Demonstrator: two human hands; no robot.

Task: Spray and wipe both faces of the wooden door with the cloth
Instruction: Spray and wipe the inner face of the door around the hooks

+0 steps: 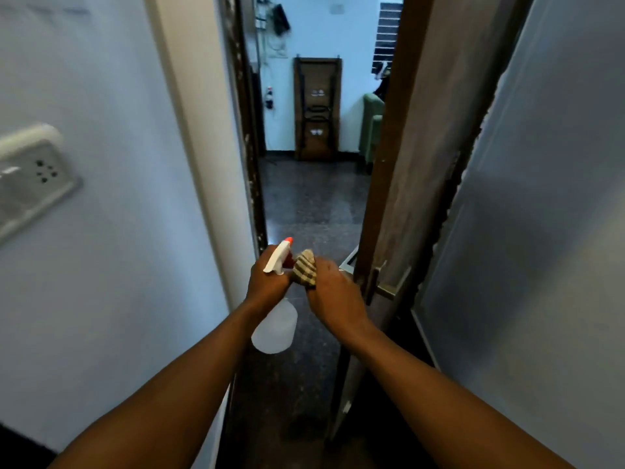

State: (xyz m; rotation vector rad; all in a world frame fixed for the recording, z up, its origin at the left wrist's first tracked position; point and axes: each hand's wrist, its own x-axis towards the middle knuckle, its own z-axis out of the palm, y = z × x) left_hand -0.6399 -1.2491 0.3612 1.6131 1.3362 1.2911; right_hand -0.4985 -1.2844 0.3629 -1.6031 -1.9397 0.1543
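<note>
The wooden door (419, 157) stands partly open on the right, its grey-brown face and dark edge toward me. A metal lever handle (389, 286) sits on it at hand height. My left hand (267, 282) grips the neck of a translucent spray bottle (275, 328) with a white trigger head and orange nozzle pointing up and away. My right hand (333, 296) holds a bunched striped cloth (304, 270) just left of the door's edge, close to the handle. The two hands are nearly touching in the doorway gap.
A white wall with a socket plate (33, 181) is on the left, beside the dark door frame (250, 147). Another white wall (541, 231) stands behind the door on the right. Through the gap lie a dark speckled floor (311, 204), a folded table (318, 106) and a green chair (370, 130).
</note>
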